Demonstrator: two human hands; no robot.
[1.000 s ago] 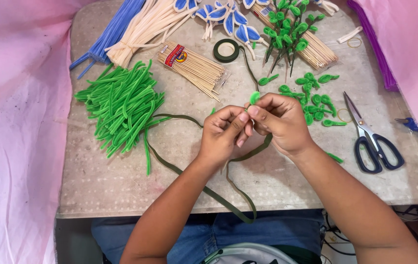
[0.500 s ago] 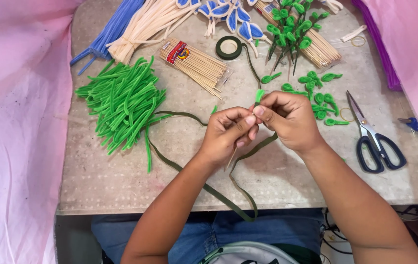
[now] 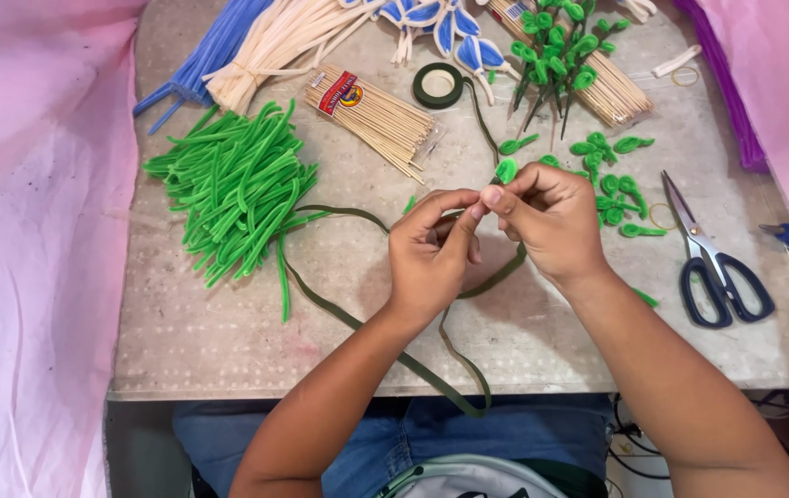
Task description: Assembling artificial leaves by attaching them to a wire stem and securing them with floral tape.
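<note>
Left hand: the left hand (image 3: 431, 249) sits at the middle of the grey speckled desk (image 3: 228, 323), its fingers (image 3: 454, 207) pinched narrow on a small bright green fuzzy pipe-cleaner leaf on a thin stick (image 3: 505, 171).
Right hand: the right hand (image 3: 551, 221) meets it fingertip to fingertip, fingers closed on the same piece; the stick itself is mostly hidden between the two hands.
Tape: a long strip of dark olive floral tape (image 3: 394, 350) runs from under the hands, loops off the near edge of the desk, and leads far to its dark green roll (image 3: 438, 85).
Snag risk: the slack loop hangs over the near edge; I judge it could catch on a knee or forearm and jerk the wrap loose.
Tangle risk: the strip passes just beside the heap of bright green pipe cleaners (image 3: 237, 184) on the left, whose fuzz could likely cling to it.
Grip risk: the leaf is small and the pinch shallow, so a slip could drop it among the loose green leaf pieces (image 3: 611, 189) on the right.
Stick risk: the pack of thin wooden skewers (image 3: 376, 120) suggests a slender stem, which hard twisting might snap.
Reach risk: the black-handled steel scissors (image 3: 712, 258) lie well apart to the right, blades towards the far side.
</note>
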